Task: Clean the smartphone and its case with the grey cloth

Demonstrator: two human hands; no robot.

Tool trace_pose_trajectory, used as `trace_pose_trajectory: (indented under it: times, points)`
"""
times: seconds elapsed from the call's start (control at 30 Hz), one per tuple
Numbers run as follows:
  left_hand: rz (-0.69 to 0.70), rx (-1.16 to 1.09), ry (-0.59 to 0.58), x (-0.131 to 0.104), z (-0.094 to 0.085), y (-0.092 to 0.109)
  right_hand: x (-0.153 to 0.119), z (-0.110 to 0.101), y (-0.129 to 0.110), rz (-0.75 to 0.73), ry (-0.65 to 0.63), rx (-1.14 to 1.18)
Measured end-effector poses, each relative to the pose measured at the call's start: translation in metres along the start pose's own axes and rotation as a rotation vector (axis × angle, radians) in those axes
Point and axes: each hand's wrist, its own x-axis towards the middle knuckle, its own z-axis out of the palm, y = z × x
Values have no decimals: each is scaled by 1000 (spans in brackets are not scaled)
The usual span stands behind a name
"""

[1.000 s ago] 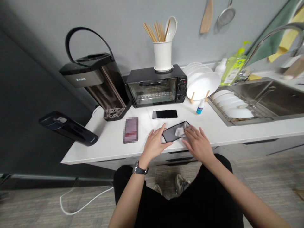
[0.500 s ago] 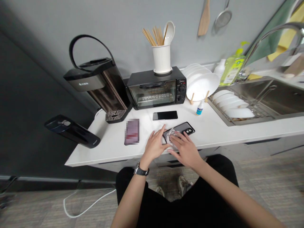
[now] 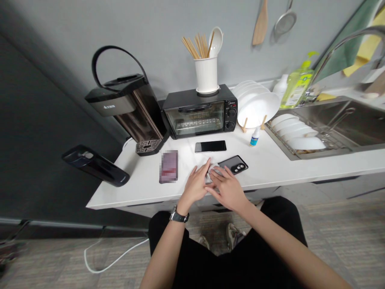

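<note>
The white table point(image 3: 276, 168) carries a dark dispenser point(image 3: 140, 110), its logo too small to read, and a black oven point(image 3: 198, 117) marked "Midea". The left hand point(image 3: 197, 184) spreads at the covered end of a grey-backed phone point(image 3: 230, 163), its grip hidden; the right hand point(image 3: 227, 188) presses a crumpled white cloth point(image 3: 212, 168) there. The phone lies tilted on the table, black-rimmed, lenses showing, between a dark-screened phone point(image 3: 210, 146) and the table's front edge. A small blue-labelled bottle point(image 3: 254, 137) stands near.

Left forearm point(image 3: 165, 251): reaches forward, slanting slightly rightward.
Left hand point(image 3: 196, 185): palm down, fingers pointing away from the body.
Right forearm point(image 3: 285, 241): slants in from the lower right.
Right hand point(image 3: 227, 188): palm down, fingers leftward, thumb stretched toward the left hand.
</note>
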Motion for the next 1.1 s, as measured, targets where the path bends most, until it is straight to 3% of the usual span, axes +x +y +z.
trace_pose_trajectory:
  times: [0.2,0.27,0.37,0.5,0.57,0.7,0.77,0.83,1.0,1.1]
  points:
    - [-33,-20,17,3,1,4,-28,-41,79,108,29,-180]
    - [-31,-24,18,4,2,4,-25,-45,87,175,63,-240]
    - [-24,-32,22,5,3,3,-11,-28,56,153,60,-195]
    - [8,-6,5,2,2,1,-1,-1,7,1,5,-15]
    - [1,9,12,0,2,1,-5,-4,14,3,5,-9]
    - [-32,14,45,2,3,6,-19,-28,72,130,67,-169]
    - [-41,16,56,3,4,9,-20,-35,85,209,105,-240]
    - [-44,14,61,4,5,10,-14,-30,72,217,109,-236]
    - [-5,47,46,0,3,10,1,-5,5,9,-15,-14]
    - [-20,58,54,-1,2,10,-6,-14,19,11,-41,3]
